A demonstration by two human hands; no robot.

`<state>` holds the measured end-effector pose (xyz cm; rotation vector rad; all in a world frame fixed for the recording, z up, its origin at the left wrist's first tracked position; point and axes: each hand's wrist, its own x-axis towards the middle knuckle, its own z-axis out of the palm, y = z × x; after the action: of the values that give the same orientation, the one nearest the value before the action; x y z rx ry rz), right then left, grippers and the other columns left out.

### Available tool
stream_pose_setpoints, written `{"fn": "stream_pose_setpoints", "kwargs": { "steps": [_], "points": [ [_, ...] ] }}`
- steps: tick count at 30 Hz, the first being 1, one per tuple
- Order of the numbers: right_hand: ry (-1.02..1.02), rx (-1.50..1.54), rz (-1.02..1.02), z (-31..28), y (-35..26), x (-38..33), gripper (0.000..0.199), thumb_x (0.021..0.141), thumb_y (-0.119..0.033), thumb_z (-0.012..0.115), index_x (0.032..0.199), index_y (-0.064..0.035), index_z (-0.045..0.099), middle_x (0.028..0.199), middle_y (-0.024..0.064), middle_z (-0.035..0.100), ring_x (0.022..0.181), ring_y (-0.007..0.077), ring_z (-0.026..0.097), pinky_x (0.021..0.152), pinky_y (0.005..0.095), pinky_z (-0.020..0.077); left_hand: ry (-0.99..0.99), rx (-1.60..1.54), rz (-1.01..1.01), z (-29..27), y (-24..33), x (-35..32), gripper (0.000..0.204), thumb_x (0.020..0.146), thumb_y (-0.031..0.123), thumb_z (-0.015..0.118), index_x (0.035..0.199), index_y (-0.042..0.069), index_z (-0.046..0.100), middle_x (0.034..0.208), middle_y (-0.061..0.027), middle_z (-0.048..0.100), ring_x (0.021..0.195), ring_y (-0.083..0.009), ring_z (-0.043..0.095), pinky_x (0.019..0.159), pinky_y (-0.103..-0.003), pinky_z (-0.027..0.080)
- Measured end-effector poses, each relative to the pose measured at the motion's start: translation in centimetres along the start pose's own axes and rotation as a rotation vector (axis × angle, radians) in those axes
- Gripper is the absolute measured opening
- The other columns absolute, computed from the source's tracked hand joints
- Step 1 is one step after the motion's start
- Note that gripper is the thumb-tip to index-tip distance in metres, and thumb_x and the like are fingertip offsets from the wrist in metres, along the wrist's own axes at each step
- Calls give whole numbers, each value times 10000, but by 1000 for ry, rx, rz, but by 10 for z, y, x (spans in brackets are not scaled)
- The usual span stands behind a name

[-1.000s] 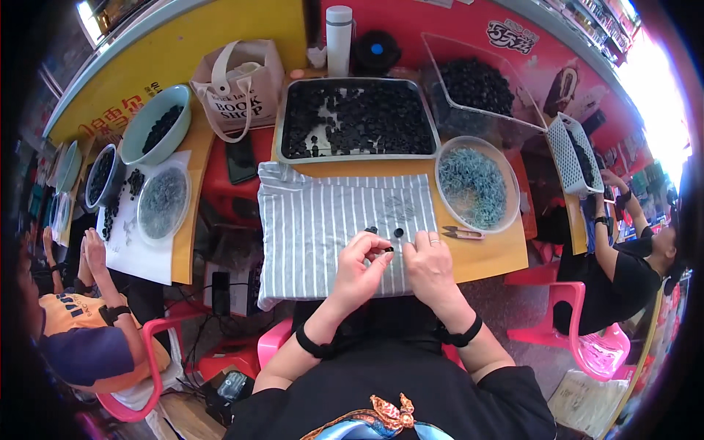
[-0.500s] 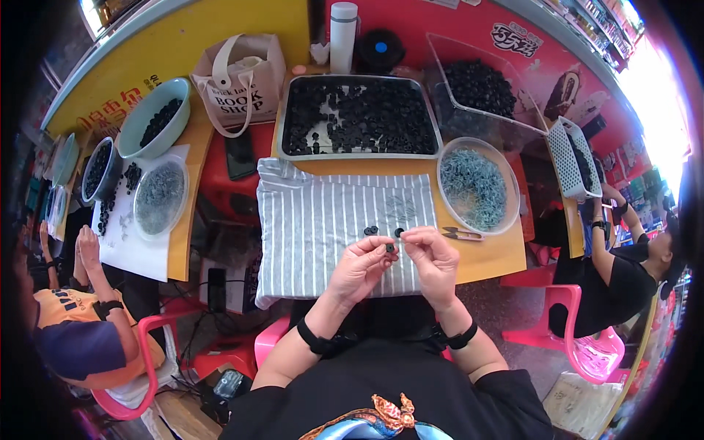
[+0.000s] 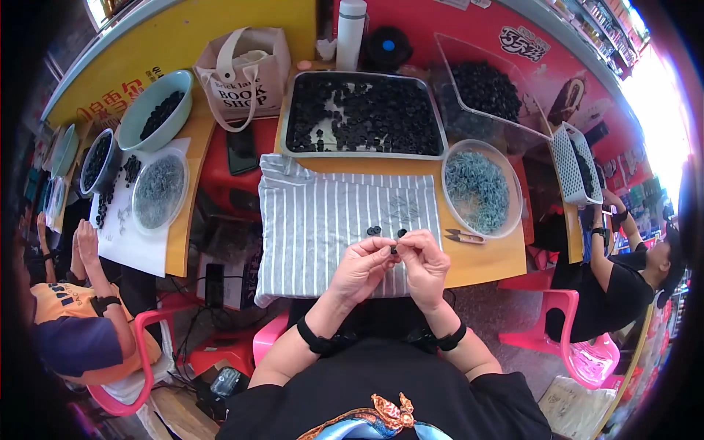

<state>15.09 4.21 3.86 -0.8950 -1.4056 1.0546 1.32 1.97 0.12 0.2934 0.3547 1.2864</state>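
Note:
My left hand pinches a small round black part between thumb and fingertips. My right hand is closed in a pinch against the same part; whatever its fingertips hold is too small to make out. Both hands are above a grey-and-white striped cloth. Just beyond the fingertips, a few small black ring-shaped pieces lie on the cloth. Farther up it, several thin pins are scattered.
Behind the cloth stands a metal tray of black pieces. A round tub of bluish-grey slivers and small snips sit to the right. A clear bin, tote bag and white bottle stand behind. Co-workers sit either side.
My right hand has moved left and in, so its fingertips now meet my left hand's at the black part. The view has shifted slightly.

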Motion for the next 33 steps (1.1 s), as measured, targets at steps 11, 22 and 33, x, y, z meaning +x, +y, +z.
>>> {"fn": "stream_pose_setpoints", "kwargs": {
  "steps": [11,22,33],
  "points": [
    [-108,-384,-355,5,-8,-2,246,785,76,716,1008,-27,707,949,106,624,825,225,601,656,304,511,34,9,-1,2,2,-2,219,946,75,649,1148,-12,646,1041,-75,690,962,-127,649,861,-266,508],
    [-108,-527,-451,-11,-17,-11,269,824,89,672,1076,-4,679,980,108,661,857,216,624,748,312,500,3,97,-35,14,2,-8,291,966,64,613,1242,-26,596,1100,-96,684,991,-146,658,895,-283,512],
    [137,67,240,-53,21,-21,159,880,89,643,1025,24,648,950,14,632,857,75,601,781,217,481,149,2121,681,39,-8,33,203,766,15,654,968,-4,646,913,-141,578,888,-327,531,772,-409,471]
  ]
}}
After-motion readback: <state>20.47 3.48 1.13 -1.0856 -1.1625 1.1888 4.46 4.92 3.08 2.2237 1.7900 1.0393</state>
